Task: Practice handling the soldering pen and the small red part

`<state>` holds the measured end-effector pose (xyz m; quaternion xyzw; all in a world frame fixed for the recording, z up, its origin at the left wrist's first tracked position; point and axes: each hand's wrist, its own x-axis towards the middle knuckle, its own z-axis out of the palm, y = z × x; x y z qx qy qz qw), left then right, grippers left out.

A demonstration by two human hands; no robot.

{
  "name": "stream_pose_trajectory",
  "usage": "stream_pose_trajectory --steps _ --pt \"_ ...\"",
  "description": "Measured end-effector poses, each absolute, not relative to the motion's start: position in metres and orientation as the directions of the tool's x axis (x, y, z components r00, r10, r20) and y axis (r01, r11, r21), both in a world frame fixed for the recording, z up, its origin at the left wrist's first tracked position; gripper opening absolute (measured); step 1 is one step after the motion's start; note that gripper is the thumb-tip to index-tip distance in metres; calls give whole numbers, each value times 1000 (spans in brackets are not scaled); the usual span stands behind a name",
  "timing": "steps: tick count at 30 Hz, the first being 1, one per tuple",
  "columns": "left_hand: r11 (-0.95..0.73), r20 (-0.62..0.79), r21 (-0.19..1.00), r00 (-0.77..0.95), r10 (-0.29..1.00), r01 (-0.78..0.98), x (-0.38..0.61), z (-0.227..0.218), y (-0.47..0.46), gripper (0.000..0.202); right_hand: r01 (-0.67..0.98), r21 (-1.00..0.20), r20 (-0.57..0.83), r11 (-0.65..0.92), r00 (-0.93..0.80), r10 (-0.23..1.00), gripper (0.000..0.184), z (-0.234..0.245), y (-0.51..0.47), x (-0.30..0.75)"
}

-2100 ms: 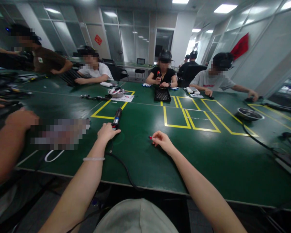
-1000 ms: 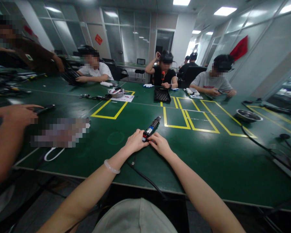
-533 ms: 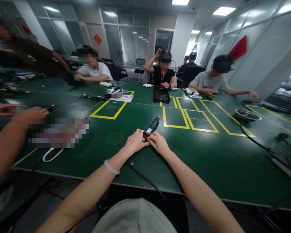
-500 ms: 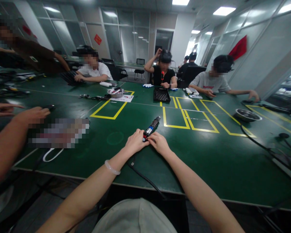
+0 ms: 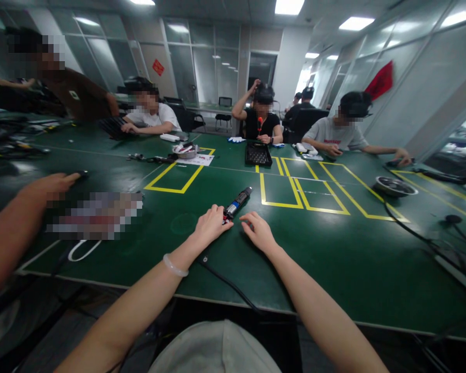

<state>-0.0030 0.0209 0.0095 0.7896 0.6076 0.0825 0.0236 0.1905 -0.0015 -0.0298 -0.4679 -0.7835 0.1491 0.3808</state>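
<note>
My left hand [image 5: 212, 225] is wrapped round the lower end of a slim black handheld device [image 5: 238, 203]. Its casing looks opened, showing a silver-and-blue cylinder and something red near my fingertips. The device slants away to the upper right over the green table [image 5: 314, 259], and my fingers hide its near end. Just to the right, my right hand [image 5: 258, 232] is apart from the device, its fingers loosely curved and separated, with nothing visible in them. A black cable [image 5: 229, 284] with a small ring-like end runs under my left wrist toward the table's front edge.
At the left, a co-worker's hand [image 5: 48, 189] reaches beside a blurred-out flat item with a white loop [image 5: 84, 251]. Yellow tape rectangles [image 5: 281, 205] mark the table. A round metal dish [image 5: 396, 186] stands right, and a black tray [image 5: 258, 155] lies before a person opposite.
My right hand has come off the device and moved slightly right, its fingers parting. My left hand, still holding the device, has shifted a little left. A person at far left has straightened up.
</note>
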Motion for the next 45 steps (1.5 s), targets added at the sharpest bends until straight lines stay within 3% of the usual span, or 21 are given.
stream_pose_trajectory --steps 6,17,23,34,37,39,42,45 --pt "-157 96 83 149 984 984 -44 12 44 56 634 -587 438 503 -273 856 18 -30 -2 192" --pt "176 103 93 -186 977 980 -135 4 77 65 630 -588 419 508 -300 857 17 -30 -3 190" --pt "83 359 -11 -73 930 997 -139 1 75 49 635 -573 422 518 -313 851 17 -34 0 191" --pt "36 366 -25 -24 930 999 -135 -3 75 31 635 -572 424 519 -313 850 16 -31 -1 191" --pt "17 428 41 -33 903 999 -133 0 74 31 625 -581 425 522 -314 849 16 -31 0 191" --pt "-23 455 162 -54 889 987 -128 2 72 34 614 -594 424 521 -311 851 16 -31 0 191" --pt "-186 361 498 -8 932 847 -105 3 67 37 578 -637 422 510 -292 858 16 -32 2 191" --pt "-323 222 770 244 944 551 -64 2 57 43 466 -754 387 464 -255 886 14 -36 7 191"
